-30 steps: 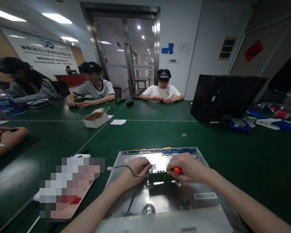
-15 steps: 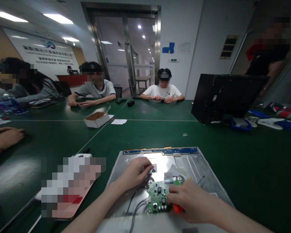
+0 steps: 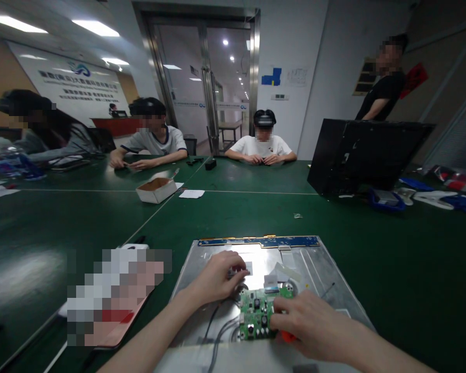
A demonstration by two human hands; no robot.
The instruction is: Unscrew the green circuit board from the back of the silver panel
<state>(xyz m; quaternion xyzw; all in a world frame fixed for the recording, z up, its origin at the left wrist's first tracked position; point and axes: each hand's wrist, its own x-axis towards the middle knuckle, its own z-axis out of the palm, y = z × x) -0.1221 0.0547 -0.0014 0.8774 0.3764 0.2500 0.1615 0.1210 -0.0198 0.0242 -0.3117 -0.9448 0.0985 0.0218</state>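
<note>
A green circuit board [image 3: 255, 316] with black and silver components lies over the lower middle of a flat metal display panel [image 3: 314, 269]. Above the board's upper left corner is my left hand [image 3: 221, 274], its fingers bent and thumb drawn in; what they hold, if anything, is hidden. My right hand [image 3: 306, 324] is closed at the board's right edge, fingertips over its components. An orange object [image 3: 288, 336] shows beneath those fingers, mostly covered by them. Grey cables [image 3: 221, 331] run from the board's left side. A whitish ribbon piece [image 3: 281, 273] lies above the board.
A blue circuit strip [image 3: 256, 242] lines the panel's far edge. Left of the panel lies a pink, blurred-out item [image 3: 151, 280]. Farther off stand an open white box [image 3: 156, 190] and a black monitor-like case [image 3: 368, 155]. Several people sit around the green table [image 3: 256, 212]; another stands behind the case.
The connector at the board's top edge now shows more plainly below the ribbon piece. Both hands stay nearly in place. The standing person has moved left.
</note>
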